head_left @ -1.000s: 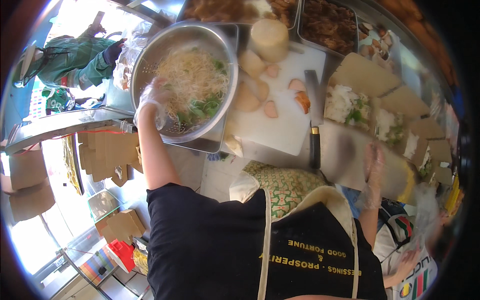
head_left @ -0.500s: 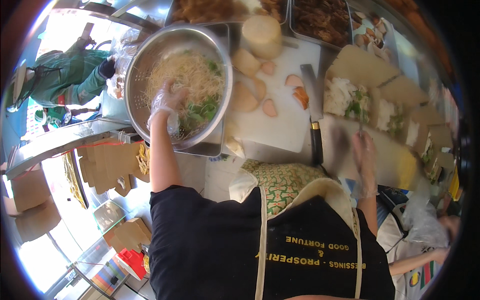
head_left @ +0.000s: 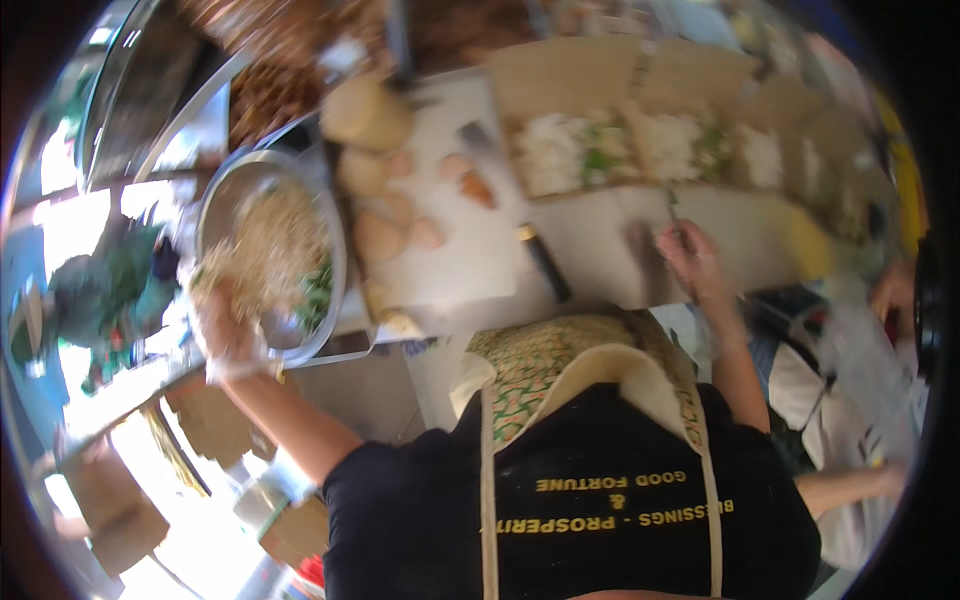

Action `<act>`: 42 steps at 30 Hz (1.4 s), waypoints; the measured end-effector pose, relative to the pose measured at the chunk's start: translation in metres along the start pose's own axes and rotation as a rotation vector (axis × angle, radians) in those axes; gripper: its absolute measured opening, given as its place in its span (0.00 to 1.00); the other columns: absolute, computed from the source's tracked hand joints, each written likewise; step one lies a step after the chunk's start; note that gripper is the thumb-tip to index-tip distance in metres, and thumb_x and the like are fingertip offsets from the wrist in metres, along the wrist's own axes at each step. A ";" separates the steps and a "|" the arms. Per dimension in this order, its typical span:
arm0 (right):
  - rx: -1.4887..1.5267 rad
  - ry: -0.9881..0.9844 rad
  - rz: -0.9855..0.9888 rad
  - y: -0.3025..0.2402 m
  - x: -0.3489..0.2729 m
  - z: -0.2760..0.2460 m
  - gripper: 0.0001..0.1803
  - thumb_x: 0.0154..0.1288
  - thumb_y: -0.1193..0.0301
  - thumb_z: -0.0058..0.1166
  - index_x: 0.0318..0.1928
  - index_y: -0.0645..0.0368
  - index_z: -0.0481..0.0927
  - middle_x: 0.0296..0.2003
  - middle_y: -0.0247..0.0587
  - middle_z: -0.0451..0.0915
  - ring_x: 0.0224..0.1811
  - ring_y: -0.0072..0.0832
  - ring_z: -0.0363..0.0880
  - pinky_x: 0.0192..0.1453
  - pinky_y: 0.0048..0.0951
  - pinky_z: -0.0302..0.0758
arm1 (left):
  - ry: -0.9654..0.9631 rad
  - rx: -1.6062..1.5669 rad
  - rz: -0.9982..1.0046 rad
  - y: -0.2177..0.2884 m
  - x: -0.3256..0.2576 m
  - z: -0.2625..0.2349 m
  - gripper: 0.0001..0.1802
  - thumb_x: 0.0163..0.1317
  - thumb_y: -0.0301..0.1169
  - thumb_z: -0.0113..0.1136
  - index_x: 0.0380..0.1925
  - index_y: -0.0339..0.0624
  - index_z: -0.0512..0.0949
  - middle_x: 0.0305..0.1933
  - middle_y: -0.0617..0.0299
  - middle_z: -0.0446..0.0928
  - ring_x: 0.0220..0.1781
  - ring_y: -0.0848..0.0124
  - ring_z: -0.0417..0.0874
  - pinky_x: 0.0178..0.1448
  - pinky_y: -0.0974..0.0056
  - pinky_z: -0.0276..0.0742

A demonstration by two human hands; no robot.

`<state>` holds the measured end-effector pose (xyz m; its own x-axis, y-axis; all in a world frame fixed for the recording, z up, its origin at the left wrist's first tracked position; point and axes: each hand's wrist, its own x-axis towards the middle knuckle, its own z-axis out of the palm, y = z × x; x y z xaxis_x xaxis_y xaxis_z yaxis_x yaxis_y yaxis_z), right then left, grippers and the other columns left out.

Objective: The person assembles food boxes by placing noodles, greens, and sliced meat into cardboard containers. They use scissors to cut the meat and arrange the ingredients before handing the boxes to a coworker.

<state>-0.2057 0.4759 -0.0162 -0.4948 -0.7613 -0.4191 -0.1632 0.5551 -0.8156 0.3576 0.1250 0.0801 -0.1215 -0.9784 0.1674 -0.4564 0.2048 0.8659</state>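
My left hand (head_left: 228, 325), in a clear plastic glove, is at the near left rim of a metal colander (head_left: 340, 250). Pale bean sprouts (head_left: 275, 240) and green leaves (head_left: 316, 297) fill the colander. Motion blur hides whether the fingers grip the rim or some sprouts. In a clear glove too, my right hand (head_left: 690, 255) is closed round a thin dark utensil (head_left: 673, 203), whose far end points at the open cardboard boxes. White food and chopped greens (head_left: 603, 150) lie in the nearest box (head_left: 560, 75); a second box (head_left: 695, 72) beside it holds the same.
On the white cutting board (head_left: 450, 250) are a pale round block (head_left: 367, 112), several pale slices and an orange-brown piece (head_left: 477, 188). A black-handled knife (head_left: 543, 262) lies at its right. Trays of brown food (head_left: 465, 30) line the back. Another person's arm (head_left: 845, 492) shows at lower right.
The view has swung, shifting the counter leftward in the picture. My left hand has moved from the middle of the colander to its near left rim. My right hand still holds the utensil.
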 end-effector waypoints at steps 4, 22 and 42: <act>0.053 0.154 -0.231 0.031 -0.013 -0.026 0.14 0.69 0.64 0.63 0.45 0.61 0.78 0.33 0.34 0.79 0.34 0.21 0.74 0.40 0.27 0.75 | -0.071 -0.051 0.188 0.085 -0.017 0.082 0.21 0.68 0.31 0.60 0.60 0.39 0.76 0.57 0.56 0.79 0.54 0.66 0.81 0.56 0.63 0.79; 0.355 0.482 0.037 0.113 -0.112 -0.115 0.15 0.69 0.64 0.65 0.44 0.63 0.80 0.29 0.29 0.75 0.32 0.19 0.69 0.38 0.25 0.70 | -1.037 -0.777 -0.249 0.292 -0.162 0.735 0.22 0.54 0.27 0.69 0.52 0.43 0.77 0.46 0.57 0.81 0.44 0.59 0.82 0.57 0.54 0.79; -0.483 0.746 -0.003 0.064 0.091 -0.254 0.14 0.61 0.66 0.58 0.47 0.56 0.80 0.44 0.53 0.83 0.49 0.51 0.81 0.54 0.47 0.75 | -0.819 0.550 0.120 0.334 -0.194 0.758 0.34 0.63 0.57 0.62 0.57 0.41 0.75 0.62 0.45 0.74 0.64 0.53 0.79 0.61 0.56 0.78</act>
<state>-0.4776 0.5271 -0.0053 -0.8934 -0.4402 0.0892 -0.4244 0.7623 -0.4887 -0.4396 0.4053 -0.0205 -0.6706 -0.6706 -0.3172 -0.7211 0.4890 0.4908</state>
